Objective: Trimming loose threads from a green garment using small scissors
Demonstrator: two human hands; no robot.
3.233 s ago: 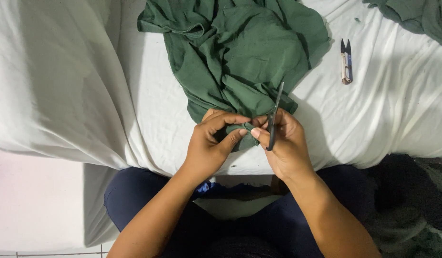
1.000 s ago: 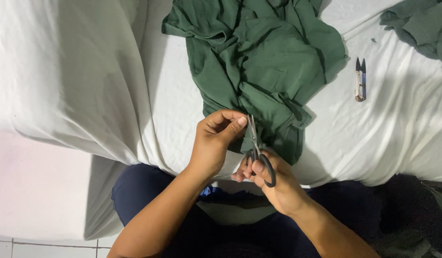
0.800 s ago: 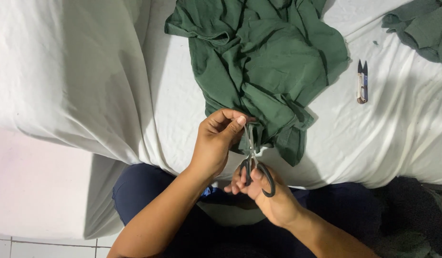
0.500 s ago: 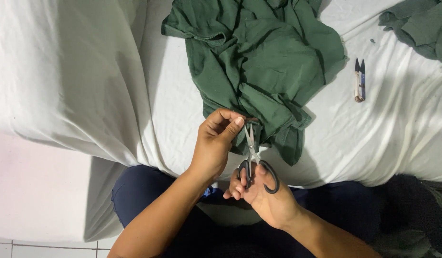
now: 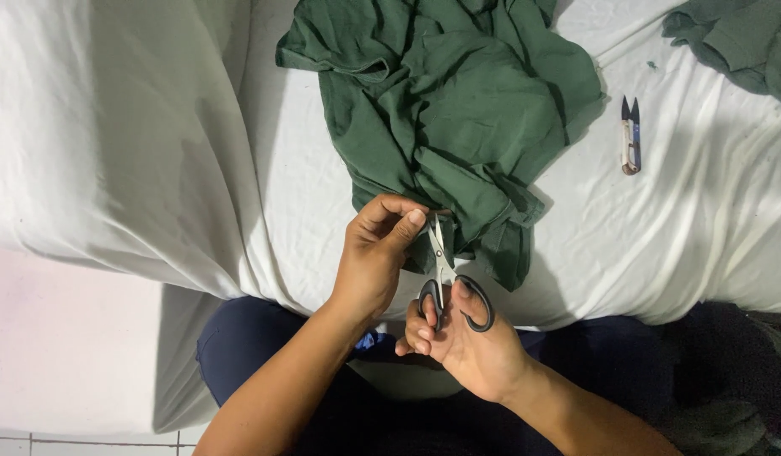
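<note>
Pinching green cloth [image 5: 458, 127] edge, left hand [image 5: 378, 257], right hand [image 5: 466, 346] gripping scissors [image 5: 445, 274]

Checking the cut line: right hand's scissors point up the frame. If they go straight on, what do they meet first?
Likely the pinched edge of the green garment, held by the left hand beside the blades of the scissors in the right hand. Depth unclear.

Quick count here: two hands, left hand [image 5: 375, 257] and right hand [image 5: 466, 350]. One pair of black-handled scissors [image 5: 448, 283], one little thread snipper [image 5: 630, 139]. Two green garments: big one [image 5: 445, 110] plus another [image 5: 741, 42] at the corner. One white sheet [image 5: 137, 135].
</note>
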